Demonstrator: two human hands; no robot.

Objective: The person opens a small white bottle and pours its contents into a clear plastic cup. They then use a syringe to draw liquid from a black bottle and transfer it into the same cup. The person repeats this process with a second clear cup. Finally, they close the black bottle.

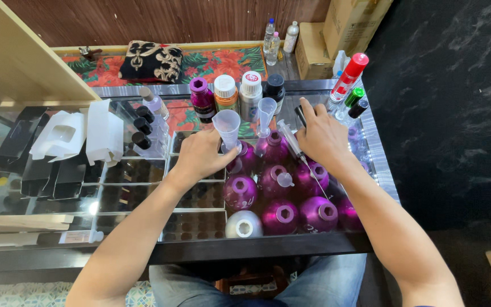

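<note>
Several round purple bottles (280, 216) with open necks stand on a glass counter (143, 170), with one silver bottle (243, 224) at the front. My left hand (200, 156) grips a clear plastic funnel (226, 126) set in the neck of a purple bottle (244, 159). A second clear funnel (266, 113) sits in the bottle (275, 149) beside it. My right hand (320, 136) holds a syringe (294, 145) that slants down over the bottles, its needle toward the front right. The fingers of that hand reach toward a small dark cap near the back.
Purple, orange, silver and black canisters (238, 94) line the counter's back edge. A red-capped bottle (349, 77) and small vials stand at the right. White and black folded boxes (66, 145) lie at the left. Small capped spray bottles (146, 128) stand behind them. Cardboard cartons (336, 34) sit on the floor beyond.
</note>
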